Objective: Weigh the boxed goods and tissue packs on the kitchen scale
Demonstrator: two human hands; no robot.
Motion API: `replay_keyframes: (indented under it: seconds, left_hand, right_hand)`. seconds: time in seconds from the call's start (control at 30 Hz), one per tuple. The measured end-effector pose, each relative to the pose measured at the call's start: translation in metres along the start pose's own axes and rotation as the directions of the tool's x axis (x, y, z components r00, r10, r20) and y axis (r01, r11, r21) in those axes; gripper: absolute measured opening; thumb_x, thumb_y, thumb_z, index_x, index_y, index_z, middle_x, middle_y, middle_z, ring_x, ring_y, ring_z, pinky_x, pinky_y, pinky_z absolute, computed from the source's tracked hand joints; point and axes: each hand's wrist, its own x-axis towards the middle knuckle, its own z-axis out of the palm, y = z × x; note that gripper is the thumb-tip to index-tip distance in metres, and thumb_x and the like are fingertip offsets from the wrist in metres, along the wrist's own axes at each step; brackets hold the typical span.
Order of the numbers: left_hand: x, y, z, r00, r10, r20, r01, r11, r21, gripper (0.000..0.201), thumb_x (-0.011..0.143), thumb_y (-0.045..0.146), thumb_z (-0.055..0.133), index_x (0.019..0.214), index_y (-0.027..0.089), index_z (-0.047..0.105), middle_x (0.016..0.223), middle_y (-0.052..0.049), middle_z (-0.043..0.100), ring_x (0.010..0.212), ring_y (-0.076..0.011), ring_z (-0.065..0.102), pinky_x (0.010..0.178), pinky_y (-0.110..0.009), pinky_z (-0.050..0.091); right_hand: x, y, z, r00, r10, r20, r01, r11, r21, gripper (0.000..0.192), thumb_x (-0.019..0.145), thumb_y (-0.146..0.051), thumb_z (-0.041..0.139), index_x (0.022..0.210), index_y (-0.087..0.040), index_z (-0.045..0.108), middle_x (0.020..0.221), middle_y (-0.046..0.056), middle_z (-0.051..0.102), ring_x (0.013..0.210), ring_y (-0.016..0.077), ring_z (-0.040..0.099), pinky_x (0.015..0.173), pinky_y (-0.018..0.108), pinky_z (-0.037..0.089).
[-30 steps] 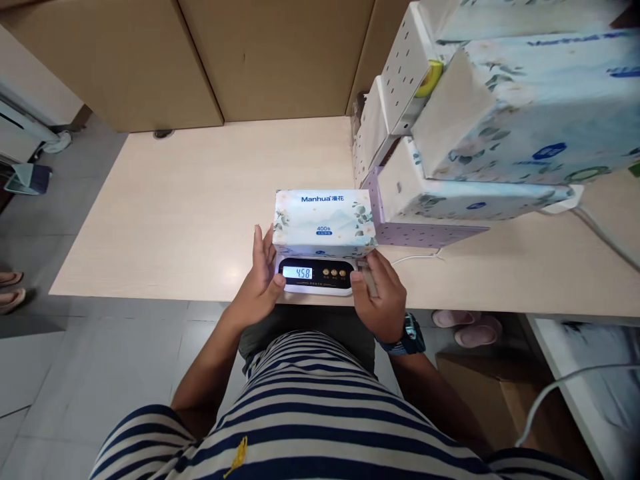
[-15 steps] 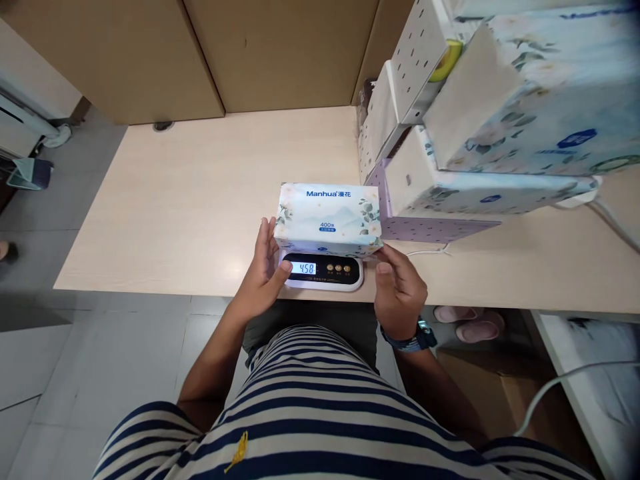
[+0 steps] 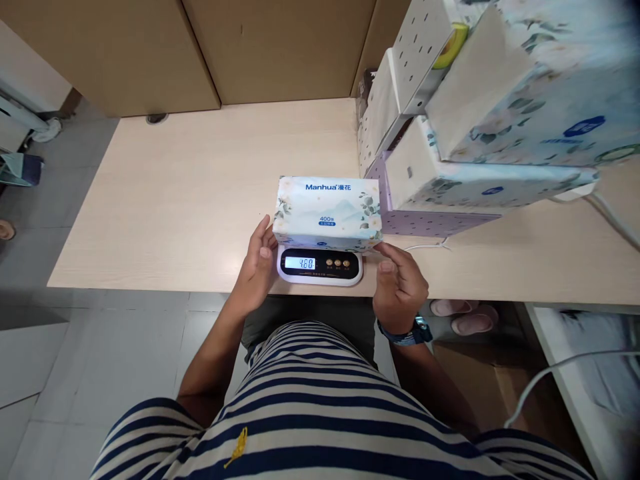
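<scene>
Glossy tissue pack (image 3: 327,212) (matt wood-look desk (image 3: 200,200))

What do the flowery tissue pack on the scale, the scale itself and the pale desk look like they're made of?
Flowery white tissue pack: probably thin printed plastic film, going by its faint sheen and soft edges. White scale with black display panel: glossy moulded plastic by the look of it; the panel reflects light. Pale desk: matt wood-grain laminate or veneer, most likely.

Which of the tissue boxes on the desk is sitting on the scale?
The floral white "Manhua" tissue box between both hands, lying on the small white digital scale. The other tissue boxes are stacked at the right, off the scale.
</scene>
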Motion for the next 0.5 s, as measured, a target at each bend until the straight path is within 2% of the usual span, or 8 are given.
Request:
replay_keyframes:
  seconds: [0.17, 0.33, 0.5]
  left_hand:
    - [0.0007, -0.0009, 0.0005, 1.0, 0.008, -0.025, -0.008, 1.0, -0.004, 0.08, 0.106, 0.077, 0.042, 0.172, 0.033, 0.029, 0.177, -0.016, 0.041, 0.163, -0.0357, 0.045, 0.135, -0.063, 0.037]
    - [-0.0007, -0.0048, -0.0008, 0.999, 0.032, -0.041, -0.032, 0.999, 0.013, 0.076, 0.108, 0.074, 0.04, 0.172, 0.034, 0.03, 0.176, -0.014, 0.044, 0.162, -0.0334, 0.047, 0.135, -0.061, 0.037]
    - [-0.0022, -0.0041, -0.0017, 0.998, 0.024, -0.062, -0.019, 0.997, 0.072, 0.076, 0.108, 0.075, 0.039, 0.171, 0.034, 0.032, 0.175, -0.014, 0.045, 0.163, -0.0359, 0.045, 0.135, -0.063, 0.036]
  right_hand:
    - [-0.0011, 0.0015, 0.0012, 1.0, 0.001, -0.005, -0.001, 0.999, -0.054, 0.032, 0.105, -0.04, 0.059, 0.12, -0.021, 0.08, 0.11, 0.011, 0.086, 0.105, 0.0298, 0.083, 0.09, 0.048, 0.069]
    - [-0.0018, 0.0018, 0.0006, 0.999, -0.041, -0.002, 0.041, 0.997, -0.064, 0.032, 0.105, -0.037, 0.059, 0.122, -0.021, 0.08, 0.112, 0.011, 0.086, 0.105, 0.0296, 0.083, 0.091, 0.048, 0.069]
    - [-0.0022, 0.0025, 0.0005, 0.999, -0.054, 0.0, 0.054, 0.997, -0.063, 0.031, 0.105, -0.035, 0.06, 0.123, -0.02, 0.079, 0.112, 0.012, 0.086, 0.106, 0.0295, 0.083, 0.091, 0.047, 0.07]
